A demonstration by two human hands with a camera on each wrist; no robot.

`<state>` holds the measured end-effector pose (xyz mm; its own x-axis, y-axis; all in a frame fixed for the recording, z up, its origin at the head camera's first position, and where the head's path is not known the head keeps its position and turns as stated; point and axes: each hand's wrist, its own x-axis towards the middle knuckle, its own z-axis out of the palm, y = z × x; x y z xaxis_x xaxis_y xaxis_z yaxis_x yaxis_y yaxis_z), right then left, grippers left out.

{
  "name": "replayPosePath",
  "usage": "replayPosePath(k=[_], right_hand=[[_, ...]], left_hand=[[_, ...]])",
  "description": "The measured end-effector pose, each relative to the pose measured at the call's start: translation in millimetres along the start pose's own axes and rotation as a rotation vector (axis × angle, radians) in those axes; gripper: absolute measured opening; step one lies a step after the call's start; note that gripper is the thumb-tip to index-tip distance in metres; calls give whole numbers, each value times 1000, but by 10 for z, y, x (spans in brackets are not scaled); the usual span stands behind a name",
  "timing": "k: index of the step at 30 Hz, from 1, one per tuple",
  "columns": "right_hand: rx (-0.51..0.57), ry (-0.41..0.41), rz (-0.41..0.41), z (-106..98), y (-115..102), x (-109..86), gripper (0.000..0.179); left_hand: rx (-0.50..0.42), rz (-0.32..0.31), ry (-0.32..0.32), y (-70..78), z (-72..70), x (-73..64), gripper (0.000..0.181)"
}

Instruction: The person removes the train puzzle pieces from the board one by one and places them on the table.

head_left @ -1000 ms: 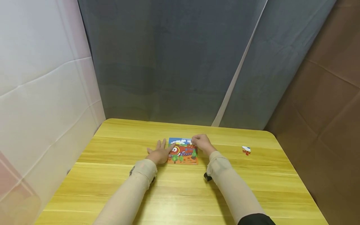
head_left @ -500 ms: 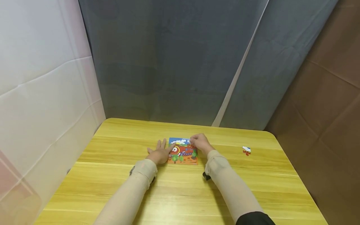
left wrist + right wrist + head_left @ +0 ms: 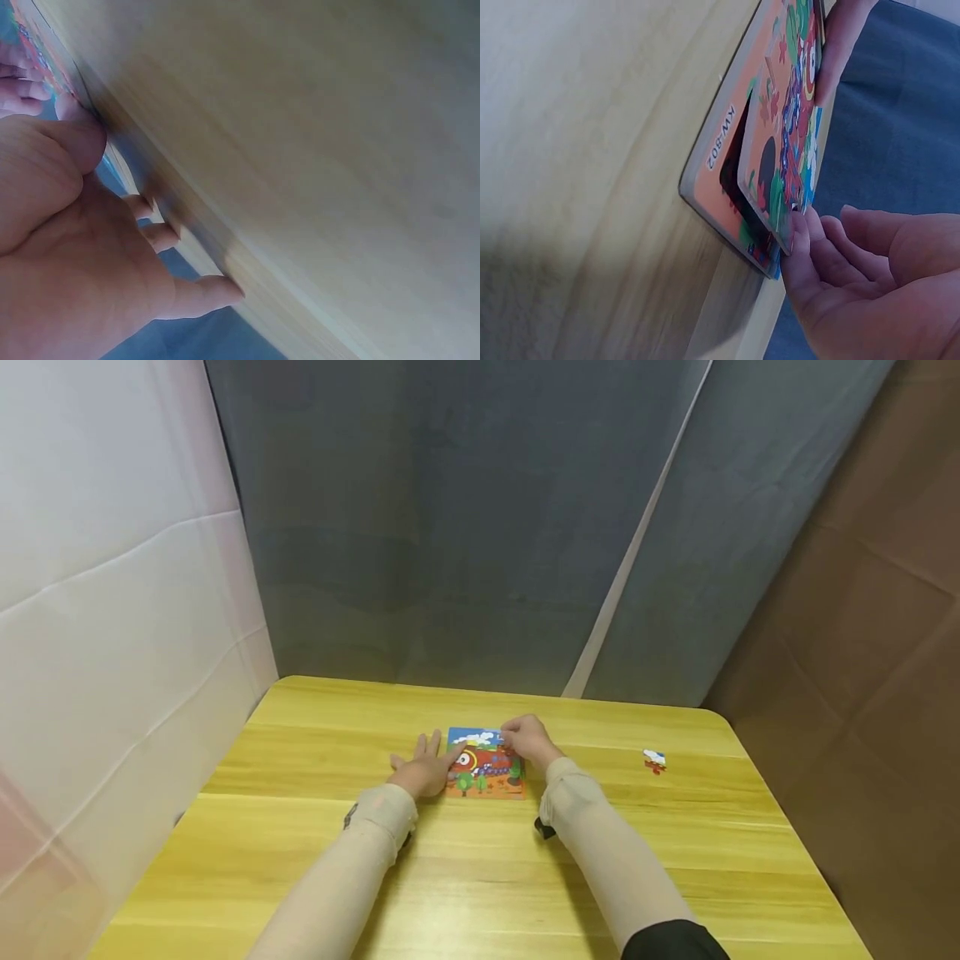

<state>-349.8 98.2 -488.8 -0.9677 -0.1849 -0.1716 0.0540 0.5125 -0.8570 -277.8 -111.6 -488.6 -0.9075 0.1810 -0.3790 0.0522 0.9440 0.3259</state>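
Note:
A colourful jigsaw puzzle (image 3: 487, 768) lies in its shallow board on the table, showing a red creature, trees and clouds. In the right wrist view, a joined section (image 3: 776, 127) sits raised above the recess of the orange-edged board (image 3: 712, 165) at the near right corner. My left hand (image 3: 422, 774) lies spread on the left, its thumb on the puzzle and the other fingers on the table. My right hand (image 3: 531, 741) pinches at the puzzle's upper right with thumb and fingertips; the small piece between them is mostly hidden.
To the right on the wooden table (image 3: 480, 877) lie loose puzzle pieces (image 3: 655, 760), white, blue and red. A grey curtain (image 3: 450, 527) hangs behind the far edge, with a pale cloth on the left and a brown one on the right.
My right hand has shifted slightly left along the puzzle's upper right part. The left hand keeps its place, and the loose pieces have not moved.

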Motion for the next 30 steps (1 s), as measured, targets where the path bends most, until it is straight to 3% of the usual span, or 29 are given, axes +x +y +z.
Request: replayPosePath(k=[9, 21, 30], right_hand=[[-35, -9, -24, 71, -11, 14, 32], [-79, -7, -75, 121, -10, 72, 32], [38, 33, -7, 184, 28, 98, 28]], left_hand=[[9, 22, 16, 7, -27, -100, 60], [2, 23, 18, -11, -13, -37, 59], [5, 7, 3, 11, 0, -24, 61]])
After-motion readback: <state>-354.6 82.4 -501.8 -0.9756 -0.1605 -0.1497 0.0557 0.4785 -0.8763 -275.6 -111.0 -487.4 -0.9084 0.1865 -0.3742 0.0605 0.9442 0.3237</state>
